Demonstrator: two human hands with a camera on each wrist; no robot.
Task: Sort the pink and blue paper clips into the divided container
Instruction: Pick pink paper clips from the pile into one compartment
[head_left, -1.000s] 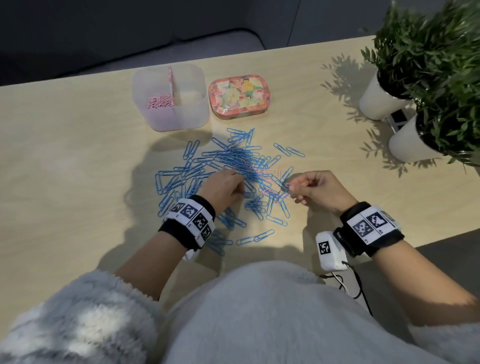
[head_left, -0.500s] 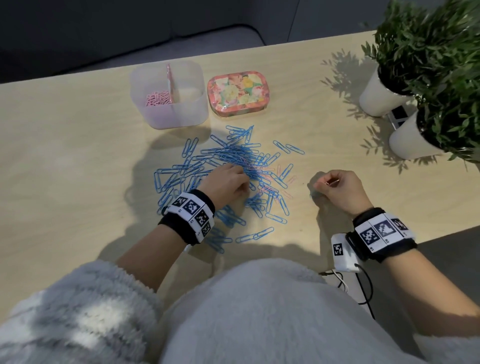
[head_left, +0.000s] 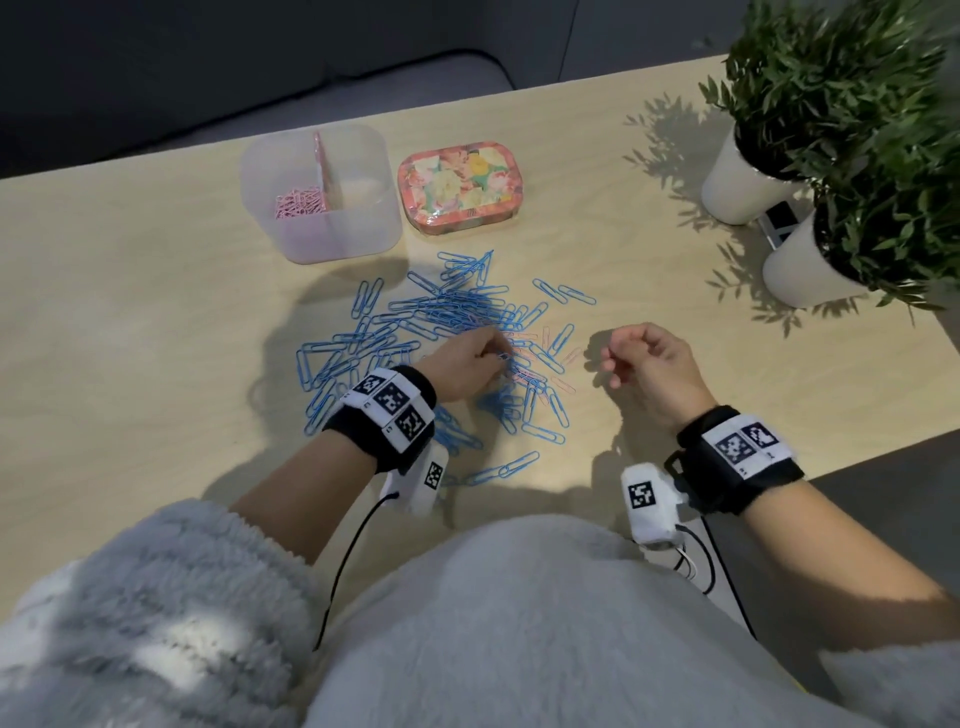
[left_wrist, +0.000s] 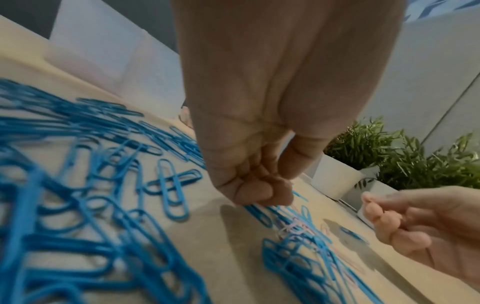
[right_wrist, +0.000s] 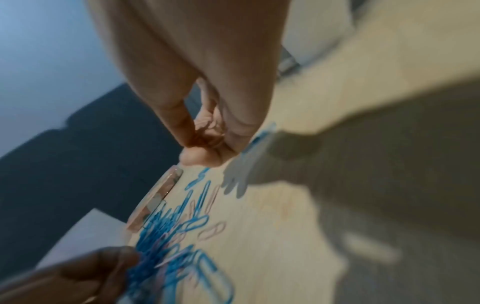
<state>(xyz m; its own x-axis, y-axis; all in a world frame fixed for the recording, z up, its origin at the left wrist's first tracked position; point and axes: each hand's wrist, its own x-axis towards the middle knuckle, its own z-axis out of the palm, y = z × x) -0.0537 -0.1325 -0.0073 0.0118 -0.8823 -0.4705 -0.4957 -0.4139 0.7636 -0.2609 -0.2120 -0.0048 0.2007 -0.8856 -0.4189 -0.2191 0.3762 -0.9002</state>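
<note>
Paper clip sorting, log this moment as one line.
left hand: on blue clips | right hand: lifted, curled, contents unclear | divided container: pink clips left, right empty

So I'm at a light wood desk (head_left: 130, 291) with a faint grain, lit hard from one side, so everything throws sharp shadows across it. Past the far edge there's a dark sofa (head_left: 156, 93) with a grey cushion. Two leafy green plants (head_left: 841, 88) in white pots (head_left: 737, 187) sit at my right corner. Grey floor (head_left: 893, 499) shows beside the desk.
</note>
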